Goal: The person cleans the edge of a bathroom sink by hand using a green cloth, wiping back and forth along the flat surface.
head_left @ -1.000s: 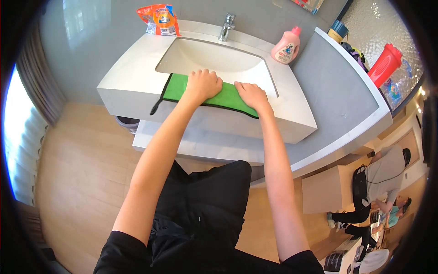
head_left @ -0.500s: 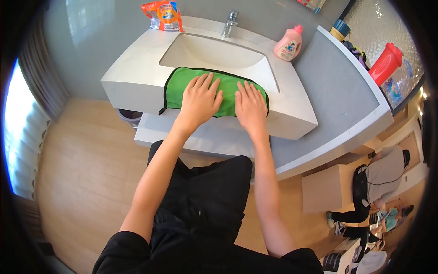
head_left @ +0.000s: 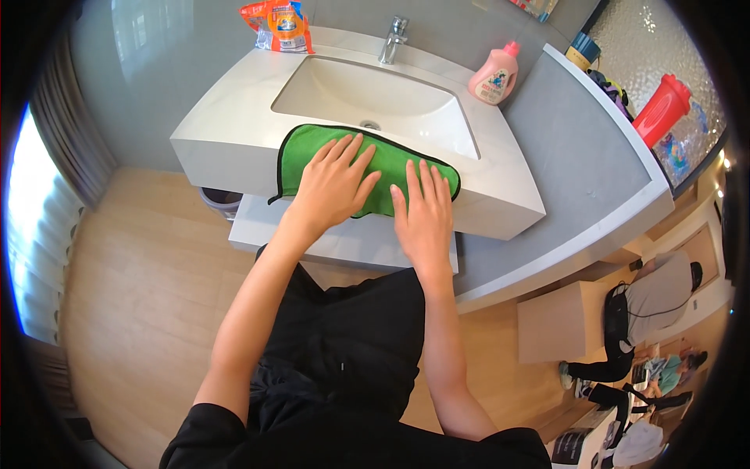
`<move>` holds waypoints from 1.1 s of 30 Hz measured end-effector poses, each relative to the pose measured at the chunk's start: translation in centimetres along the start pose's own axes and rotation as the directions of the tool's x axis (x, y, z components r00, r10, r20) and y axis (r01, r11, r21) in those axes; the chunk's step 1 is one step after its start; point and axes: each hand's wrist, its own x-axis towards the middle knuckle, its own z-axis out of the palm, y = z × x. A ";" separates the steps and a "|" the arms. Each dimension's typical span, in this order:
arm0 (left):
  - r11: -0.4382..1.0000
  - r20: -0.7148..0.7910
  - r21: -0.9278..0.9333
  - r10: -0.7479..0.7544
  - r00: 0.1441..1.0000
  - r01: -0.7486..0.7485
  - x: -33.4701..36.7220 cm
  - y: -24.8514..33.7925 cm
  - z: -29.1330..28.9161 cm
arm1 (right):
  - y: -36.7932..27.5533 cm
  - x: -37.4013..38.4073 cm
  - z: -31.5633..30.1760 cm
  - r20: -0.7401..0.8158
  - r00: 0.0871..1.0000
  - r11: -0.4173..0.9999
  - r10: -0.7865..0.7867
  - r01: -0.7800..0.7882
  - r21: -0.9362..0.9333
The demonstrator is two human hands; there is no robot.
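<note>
A green cloth with black edging [head_left: 301, 160] lies over the front edge of the white washbasin counter [head_left: 223, 113], and its lower part hangs down the front. My left hand [head_left: 334, 180] rests on the middle of the cloth, fingers stretched out and slightly spread. To its right my right hand [head_left: 422, 215] touches the cloth's right part with straight fingers, the thumb apart. Neither hand grips the cloth. Just behind the cloth is the sink basin [head_left: 336, 84], with its drain now in sight.
A chrome faucet [head_left: 393, 41] stands behind the basin. An orange detergent bag [head_left: 279, 27] is at the back left, a pink detergent bottle [head_left: 494, 74] at the back right. A grey partition [head_left: 578, 156] borders the right side; a red container [head_left: 662, 109] stands beyond it. Other people [head_left: 656, 293] are far right.
Both hands have moved a little toward me, drawing the cloth's far edge back from the basin. The drain has come into view.
</note>
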 end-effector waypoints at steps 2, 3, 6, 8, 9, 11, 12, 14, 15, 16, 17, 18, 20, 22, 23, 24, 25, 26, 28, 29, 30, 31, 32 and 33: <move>1.000 0.032 0.024 -0.007 0.999 0.006 1.1 -1.0 0.7 | -0.2 0.6 0.4 -0.023 1.000 1.000 -0.020 0.020 -0.011; 1.000 0.052 0.017 0.005 0.999 -0.006 1.8 -1.4 1.6 | 0.2 0.9 0.7 -0.022 1.000 1.000 -0.017 0.017 -0.016; 1.000 0.126 0.013 0.021 0.992 -0.023 4.0 -2.7 3.4 | 2.2 2.8 2.7 0.029 1.000 0.997 0.007 -0.005 -0.077; 0.999 0.171 -0.005 0.033 0.985 -0.033 5.4 -3.9 4.2 | 3.1 4.4 3.5 0.073 0.997 0.998 0.034 -0.030 -0.050; 0.999 0.168 -0.009 0.036 0.985 -0.035 6.5 -4.5 4.4 | 3.7 5.2 4.0 0.122 0.991 0.998 0.059 -0.056 -0.024; 0.998 0.418 -0.048 -0.023 0.908 0.047 8.8 -5.6 4.3 | 5.0 6.6 5.2 0.143 0.989 0.999 0.043 -0.040 -0.023; 0.994 0.540 -0.062 -0.043 0.840 0.090 9.5 -6.1 4.7 | 5.6 7.0 5.8 0.169 0.985 0.999 0.033 -0.030 -0.018; 0.985 0.554 -0.023 -0.130 0.822 0.172 10.2 -7.5 4.8 | 4.7 8.9 4.3 0.334 0.940 0.996 0.071 -0.084 0.024; 0.972 0.560 0.000 -0.195 0.805 0.235 10.6 -7.6 5.1 | 4.8 9.6 3.5 0.480 0.870 0.988 0.114 -0.149 0.035; 0.965 0.503 -0.060 -0.191 0.843 0.254 10.6 -7.7 5.3 | 4.9 9.8 4.1 0.449 0.886 0.992 0.119 -0.129 -0.008; 0.965 0.504 -0.058 -0.192 0.842 0.254 10.6 -7.9 5.4 | 5.0 10.5 4.0 0.449 0.886 0.992 0.118 -0.129 -0.005; 0.960 0.482 -0.066 -0.208 0.851 0.271 10.5 -8.3 5.4 | 4.6 11.5 3.9 0.546 0.823 0.985 0.153 -0.170 -0.021; 0.958 0.464 -0.077 -0.212 0.860 0.277 10.6 -7.8 4.9 | 5.1 12.9 4.1 0.632 0.750 0.975 0.196 -0.218 -0.044; 0.937 0.366 0.068 -0.343 0.865 0.343 10.8 -5.9 3.6 | 6.8 13.3 5.0 0.617 0.757 0.971 0.217 -0.234 -0.053; 0.937 0.367 0.071 -0.342 0.865 0.341 10.6 -5.8 3.8 | 7.3 13.2 5.2 0.617 0.757 0.970 0.217 -0.237 -0.050; 0.937 0.312 0.091 -0.347 0.884 0.336 10.3 -6.0 4.0 | 7.2 13.3 5.3 0.596 0.773 0.967 0.219 -0.253 -0.028; 0.937 0.255 0.110 -0.348 0.902 0.331 10.0 -6.3 4.2 | 7.0 13.5 5.4 0.573 0.788 0.964 0.224 -0.268 -0.008; 0.935 0.249 0.117 -0.353 0.902 0.334 9.6 -6.7 4.2 | 6.8 13.5 5.6 0.572 0.792 0.965 0.215 -0.262 -0.001; 0.938 0.284 0.082 -0.346 0.894 0.337 9.1 -6.6 4.3 | 6.8 12.5 5.3 0.524 0.824 0.963 0.217 -0.269 0.025; 0.939 0.281 0.079 -0.343 0.896 0.335 8.8 -6.7 4.3 | 6.7 12.4 5.2 0.520 0.826 0.963 0.218 -0.268 0.022; 0.943 0.312 0.084 -0.332 0.890 0.322 8.7 -6.6 4.0 | 6.7 12.3 5.1 0.521 0.826 0.963 0.217 -0.269 0.025; 0.947 0.343 0.088 -0.320 0.883 0.309 8.5 -6.2 3.7 | 6.7 12.2 4.9 0.522 0.825 0.963 0.215 -0.269 0.028; 0.951 0.342 0.079 -0.307 0.888 0.298 8.3 -5.8 3.7 | 7.2 11.8 5.1 0.487 0.850 0.968 0.202 -0.250 0.036; 0.965 0.302 0.069 -0.260 0.917 0.251 7.6 -5.8 3.2 | 6.8 11.6 4.8 0.481 0.854 0.968 0.199 -0.248 0.040</move>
